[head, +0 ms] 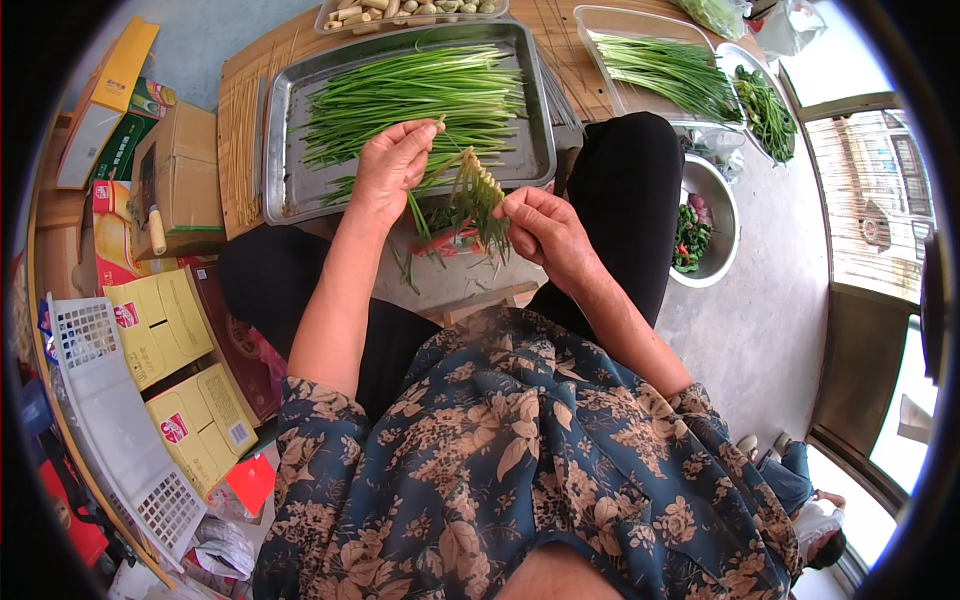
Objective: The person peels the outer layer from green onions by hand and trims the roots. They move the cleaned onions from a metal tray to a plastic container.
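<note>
With thumb and forefinger, my left hand (pixel 394 166) pinches a small pale stalk end above the near part of a metal tray (pixel 544 112). In that tray lies a thick layer of long green garlic chives (pixel 420 94). My right hand (pixel 551 229) grips the lower end of a row of folded chives (pixel 484 178), their pale stalks packed side by side as on a skewer. Green leaf ends hang down from the row. The fingers hide most of the skewer itself. Both hands are close together over the tray's near edge, between the knees.
Bamboo skewers (pixel 241 142) lie left of the tray, metal skewers (pixel 556 94) right. A plastic container (pixel 589 37) holds more chives. A steel bowl (pixel 724 225) with greens stands on the floor. Cardboard boxes (pixel 180 172) and a white basket (pixel 105 390) line the left. A person (pixel 806 487) is behind, right.
</note>
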{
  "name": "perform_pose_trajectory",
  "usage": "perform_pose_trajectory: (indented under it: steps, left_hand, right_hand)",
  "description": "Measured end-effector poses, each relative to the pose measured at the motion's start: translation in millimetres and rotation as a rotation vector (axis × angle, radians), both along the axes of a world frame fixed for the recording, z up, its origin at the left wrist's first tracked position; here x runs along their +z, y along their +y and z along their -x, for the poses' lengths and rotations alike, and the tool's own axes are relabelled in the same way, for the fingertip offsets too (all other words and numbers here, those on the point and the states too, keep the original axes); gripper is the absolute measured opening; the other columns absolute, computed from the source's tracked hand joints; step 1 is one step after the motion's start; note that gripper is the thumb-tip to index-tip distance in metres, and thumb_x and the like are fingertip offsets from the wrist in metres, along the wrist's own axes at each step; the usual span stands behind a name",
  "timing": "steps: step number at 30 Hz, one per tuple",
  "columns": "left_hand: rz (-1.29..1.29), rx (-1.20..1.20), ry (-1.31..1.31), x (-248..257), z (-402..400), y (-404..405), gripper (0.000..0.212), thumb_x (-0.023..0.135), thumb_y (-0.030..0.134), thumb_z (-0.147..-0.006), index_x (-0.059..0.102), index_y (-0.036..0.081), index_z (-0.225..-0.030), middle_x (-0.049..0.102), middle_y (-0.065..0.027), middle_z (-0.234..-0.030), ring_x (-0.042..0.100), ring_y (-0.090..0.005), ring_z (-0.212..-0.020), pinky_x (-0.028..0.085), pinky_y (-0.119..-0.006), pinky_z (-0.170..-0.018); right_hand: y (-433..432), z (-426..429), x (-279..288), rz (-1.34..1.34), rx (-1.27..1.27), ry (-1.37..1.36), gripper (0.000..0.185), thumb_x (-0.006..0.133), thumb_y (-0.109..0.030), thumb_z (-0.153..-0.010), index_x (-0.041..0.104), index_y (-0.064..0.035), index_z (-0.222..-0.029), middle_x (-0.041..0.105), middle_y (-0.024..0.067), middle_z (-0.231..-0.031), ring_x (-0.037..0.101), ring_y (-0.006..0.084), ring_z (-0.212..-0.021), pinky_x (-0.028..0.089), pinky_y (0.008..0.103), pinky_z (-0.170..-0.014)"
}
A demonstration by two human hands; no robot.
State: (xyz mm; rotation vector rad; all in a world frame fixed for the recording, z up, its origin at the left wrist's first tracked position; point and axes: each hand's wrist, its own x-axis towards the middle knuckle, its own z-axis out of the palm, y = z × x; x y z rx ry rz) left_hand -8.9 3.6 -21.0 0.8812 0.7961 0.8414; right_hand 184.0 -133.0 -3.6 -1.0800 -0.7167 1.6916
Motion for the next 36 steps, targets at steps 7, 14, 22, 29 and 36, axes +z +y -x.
perform_pose_trajectory:
  steps: [7, 14, 22, 29, 36]
  left_hand:
    - [0.091, -0.094, -0.020, -0.2, -0.8, -1.6, 0.018, 0.062, 0.016, -0.091, 0.064, 0.002, -0.102, 0.051, 0.0055, -0.067, 0.035, -0.0005, -0.047, 0.024, -0.016, -0.040]
    - [-0.020, -0.160, 0.136, 4.3, -14.4, -13.3, 0.025, 0.058, 0.020, -0.094, 0.063, 0.001, -0.109, 0.054, 0.0051, -0.072, 0.036, 0.0000, -0.051, 0.022, -0.016, -0.042]
    - [-0.761, 0.167, 0.609, -10.0, -1.0, 6.3, 0.031, 0.045, 0.026, -0.099, 0.062, 0.002, -0.108, 0.066, -0.0066, -0.091, 0.059, -0.0193, -0.076, 0.046, -0.032, -0.069]
    - [-0.908, 0.378, 1.288, 25.0, 10.8, 2.5, 0.034, 0.044, 0.036, -0.098, 0.063, 0.009, -0.096, 0.065, -0.0086, -0.070, 0.061, -0.0295, -0.065, 0.046, -0.040, -0.062]
    - [-0.328, 0.274, 0.638, 21.2, 25.7, 10.5, 0.043, 0.044, 0.039, -0.098, 0.064, 0.001, -0.090, 0.047, 0.0003, -0.048, 0.035, -0.0065, -0.036, 0.027, -0.024, -0.037]
  right_hand:
    - [0.8, 0.7, 1.5, 0.005, -0.005, 0.004, 0.020, 0.052, -0.020, -0.096, 0.059, -0.0022, -0.091, 0.043, -0.0037, -0.052, 0.034, 0.0042, -0.043, 0.024, 0.0198, -0.041]
    - [5.4, 0.3, -3.8, -0.004, -0.062, 0.051, 0.020, 0.051, -0.019, -0.097, 0.059, -0.0014, -0.092, 0.042, -0.0028, -0.053, 0.034, 0.0053, -0.044, 0.024, 0.0201, -0.041]
    - [6.1, -0.3, -3.6, -0.004, -0.108, 0.112, 0.020, 0.050, -0.018, -0.097, 0.059, -0.0012, -0.092, 0.041, -0.0025, -0.053, 0.033, 0.0060, -0.044, 0.023, 0.0207, -0.041]
    - [4.9, -2.7, -5.6, -0.010, -0.117, 0.105, 0.019, 0.050, -0.018, -0.097, 0.058, -0.0016, -0.092, 0.041, -0.0025, -0.053, 0.033, 0.0056, -0.044, 0.023, 0.0200, -0.040]
    - [4.9, -1.7, -4.5, -0.010, -0.095, 0.065, 0.020, 0.048, -0.019, -0.098, 0.057, -0.0014, -0.093, 0.040, -0.0022, -0.053, 0.031, 0.0065, -0.043, 0.026, 0.0218, -0.043]
